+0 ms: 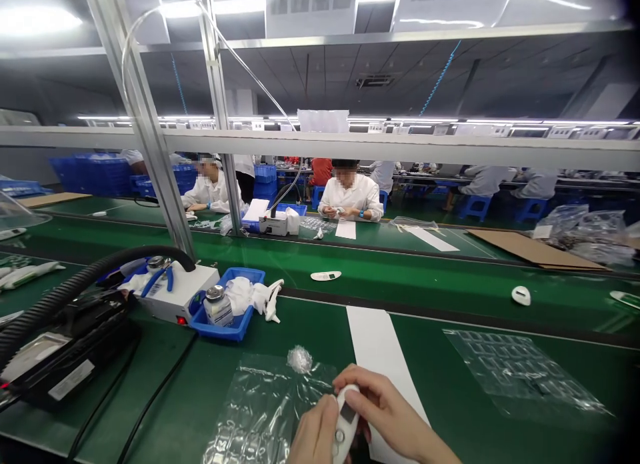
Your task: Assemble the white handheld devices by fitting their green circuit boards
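A white, thermometer-like handheld device [345,429] with a small dark screen and a round button is between my two hands at the bottom middle of the head view. My left hand [315,429] grips its left side, thumb along the edge. From the right, my right hand [383,404] closes on the upper end, with the thumb by the screen. Just left of my hands lies a clear plastic sheet [265,391], and a crumpled ball of clear film [300,359] is at its far edge. Strips of white paper [380,344] run beneath my right hand.
A blue tray [243,327] holds a metal-capped bottle [219,307] and white cloths. Left of it stand a white box [165,304] with pliers and a black hose [90,271]. Clear blister sheets [520,367] lie right. White devices [326,276] sit on the green belt; co-workers [350,194] sit beyond.
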`<state>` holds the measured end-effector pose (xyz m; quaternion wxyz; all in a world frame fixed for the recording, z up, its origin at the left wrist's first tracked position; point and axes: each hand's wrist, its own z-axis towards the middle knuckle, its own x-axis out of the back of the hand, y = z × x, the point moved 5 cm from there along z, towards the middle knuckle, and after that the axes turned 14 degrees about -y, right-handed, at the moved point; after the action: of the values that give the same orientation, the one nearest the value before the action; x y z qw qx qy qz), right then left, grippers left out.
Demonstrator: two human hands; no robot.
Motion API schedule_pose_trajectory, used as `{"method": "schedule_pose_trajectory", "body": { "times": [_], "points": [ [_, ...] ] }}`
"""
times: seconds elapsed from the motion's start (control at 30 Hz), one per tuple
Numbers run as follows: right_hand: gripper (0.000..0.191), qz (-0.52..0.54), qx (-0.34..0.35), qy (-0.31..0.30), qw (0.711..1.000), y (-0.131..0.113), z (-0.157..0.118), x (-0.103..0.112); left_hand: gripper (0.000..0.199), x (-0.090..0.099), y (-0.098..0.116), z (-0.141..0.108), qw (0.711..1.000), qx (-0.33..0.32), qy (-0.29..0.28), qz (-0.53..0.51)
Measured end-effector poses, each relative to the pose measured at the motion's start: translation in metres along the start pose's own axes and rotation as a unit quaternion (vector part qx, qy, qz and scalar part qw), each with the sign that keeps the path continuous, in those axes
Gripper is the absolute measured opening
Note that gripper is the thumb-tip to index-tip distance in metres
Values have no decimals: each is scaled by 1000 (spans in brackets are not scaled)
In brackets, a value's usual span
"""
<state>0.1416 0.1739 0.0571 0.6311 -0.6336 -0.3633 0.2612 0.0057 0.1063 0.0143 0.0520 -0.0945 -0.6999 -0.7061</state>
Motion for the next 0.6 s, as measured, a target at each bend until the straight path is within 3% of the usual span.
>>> {"method": "schedule_pose_trajectory", "body": {
  "times": [0.07, 0.1, 0.13, 0.23, 0.3, 0.37, 0.43, 0.6],
  "points": [
    [43, -31, 4, 60, 998, 13, 16, 41, 44, 22, 9, 25, 998, -12, -23, 58],
    [47, -52, 3, 103, 993, 20, 24, 67, 43, 37, 15, 40, 986, -25, -24, 165],
    [51, -78, -3, 159, 984, 27, 31, 96, 41, 53, 21, 56, 951, -48, -23, 306],
    [54, -111, -11, 265, 958, 42, 54, 171, 33, 103, 22, 102, 904, -60, -17, 423],
    [47, -137, -22, 305, 942, 46, 71, 205, 43, 127, 18, 130, 868, -62, -26, 492],
    [37, -174, -42, 324, 929, 48, 93, 224, 44, 139, 13, 155, 831, -71, -49, 549],
    [29, -214, -68, 319, 921, 50, 123, 228, 36, 142, 7, 176, 798, -79, -80, 592],
    [27, -294, -132, 282, 904, 57, 207, 209, 16, 137, -5, 207, 744, -93, -162, 642]
  ]
}}
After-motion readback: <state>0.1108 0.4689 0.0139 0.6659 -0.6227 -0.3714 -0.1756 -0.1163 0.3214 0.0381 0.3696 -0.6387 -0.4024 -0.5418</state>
